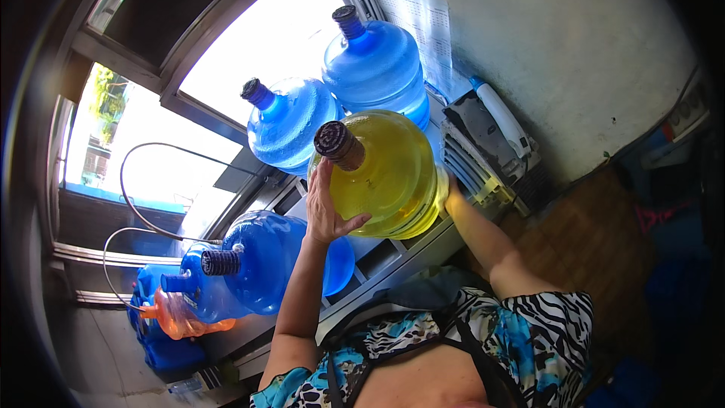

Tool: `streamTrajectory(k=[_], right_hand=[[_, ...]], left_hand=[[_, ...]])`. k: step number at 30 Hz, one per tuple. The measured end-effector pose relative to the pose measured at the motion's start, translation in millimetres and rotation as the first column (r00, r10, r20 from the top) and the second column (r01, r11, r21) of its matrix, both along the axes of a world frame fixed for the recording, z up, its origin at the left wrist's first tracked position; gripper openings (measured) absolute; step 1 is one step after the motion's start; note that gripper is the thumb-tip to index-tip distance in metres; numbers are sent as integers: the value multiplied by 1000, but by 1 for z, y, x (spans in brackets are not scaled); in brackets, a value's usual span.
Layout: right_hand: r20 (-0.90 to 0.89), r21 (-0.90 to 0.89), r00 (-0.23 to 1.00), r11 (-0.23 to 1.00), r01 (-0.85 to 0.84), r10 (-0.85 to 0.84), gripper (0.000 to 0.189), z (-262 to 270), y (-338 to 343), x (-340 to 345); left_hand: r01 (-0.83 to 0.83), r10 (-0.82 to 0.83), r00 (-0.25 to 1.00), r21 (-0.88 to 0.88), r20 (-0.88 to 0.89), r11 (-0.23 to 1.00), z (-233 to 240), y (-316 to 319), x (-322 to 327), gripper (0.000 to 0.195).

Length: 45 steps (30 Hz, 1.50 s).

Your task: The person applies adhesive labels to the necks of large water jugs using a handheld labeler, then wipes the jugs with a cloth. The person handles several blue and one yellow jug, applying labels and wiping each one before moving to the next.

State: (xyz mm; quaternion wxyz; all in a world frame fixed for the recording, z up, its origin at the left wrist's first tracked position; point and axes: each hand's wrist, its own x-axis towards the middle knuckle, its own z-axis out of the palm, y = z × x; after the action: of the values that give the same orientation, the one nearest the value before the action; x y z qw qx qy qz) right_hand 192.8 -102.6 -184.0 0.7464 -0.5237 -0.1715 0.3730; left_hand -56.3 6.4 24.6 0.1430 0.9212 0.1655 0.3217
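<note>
A yellow translucent water jug (391, 175) with a dark ribbed cap (338, 141) stands before me on a metal counter (391, 272), its neck tilted to the left in view. My left hand (328, 207) presses along its shoulder just below the cap, thumb spread out. Against its lower right side lies my right hand (446, 190), partly hidden by the jug. Behind it are two light blue capped jugs, a nearer one (294, 124) and a farther one (374, 68). A darker blue capped jug (263, 263) is left of my left forearm.
An uncapped blue jug (198, 280) and an orange jug (187, 314) stand farther left, near thin curved hoses (127, 181). Blue containers (164, 348) sit beyond. A heat gun-like white tool (501, 116) lies on a dark box (481, 130) at right, beside the wall (561, 56). Windows line the back.
</note>
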Motion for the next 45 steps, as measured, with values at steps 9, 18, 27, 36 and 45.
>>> streamTrajectory(k=[9, 18, 27, 36, 45], right_hand=[[456, -220, 581, 718, -660, 674, 44, 183, 110, 68], [-135, 180, 732, 743, -644, 668, 45, 116, 112, 66], [-2, 342, 964, 906, -250, 267, 61, 119, -33, -40], [-266, 494, 230, 337, -801, 936, 45, 141, 136, 35], [-800, 256, 368, 823, -507, 475, 46, 32, 53, -23]], left_hand=[[-648, 742, 613, -366, 270, 668, -26, -65, 10, 101], [-52, 770, 543, -902, 335, 429, -46, -64, 17, 63], [390, 367, 796, -872, 481, 296, -35, 18, -47, 83], [367, 392, 810, -898, 436, 241, -38, 23, -44, 97], [368, 451, 775, -896, 443, 248, -43, 23, -46, 91]])
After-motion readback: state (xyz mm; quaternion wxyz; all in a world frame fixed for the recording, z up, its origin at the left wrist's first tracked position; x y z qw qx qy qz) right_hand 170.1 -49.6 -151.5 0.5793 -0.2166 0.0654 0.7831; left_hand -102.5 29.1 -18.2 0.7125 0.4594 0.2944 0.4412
